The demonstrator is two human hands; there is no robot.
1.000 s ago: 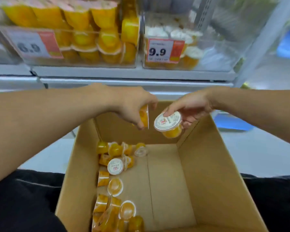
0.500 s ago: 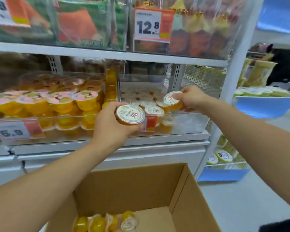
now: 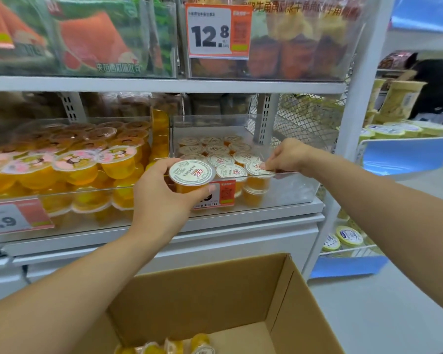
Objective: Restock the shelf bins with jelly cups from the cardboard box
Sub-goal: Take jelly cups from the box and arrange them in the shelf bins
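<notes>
My left hand (image 3: 159,200) grips an orange jelly cup (image 3: 191,175) with a white lid, held upright just in front of the clear shelf bin (image 3: 292,190). My right hand (image 3: 289,157) reaches over the bin's front wall and pinches the rim of a second jelly cup (image 3: 255,167), which sits on top of another cup at the right end of the front row. Several like cups fill the bin's left part in rows. Below, the open cardboard box (image 3: 215,290) shows a few loose jelly cups (image 3: 200,341) at its bottom edge.
A neighbouring clear bin (image 3: 74,169) on the left is full of larger yellow jelly cups. An upper shelf (image 3: 164,84) hangs close above. A white upright post (image 3: 356,123) stands right of the bin, with blue bins (image 3: 407,154) beyond. A person in dark clothes (image 3: 437,85) is far right.
Both hands rose from the box to the shelf, each with a cup. The right hand has lowered its cup onto the front row of the bin; the left hand moved closer to the bin.
</notes>
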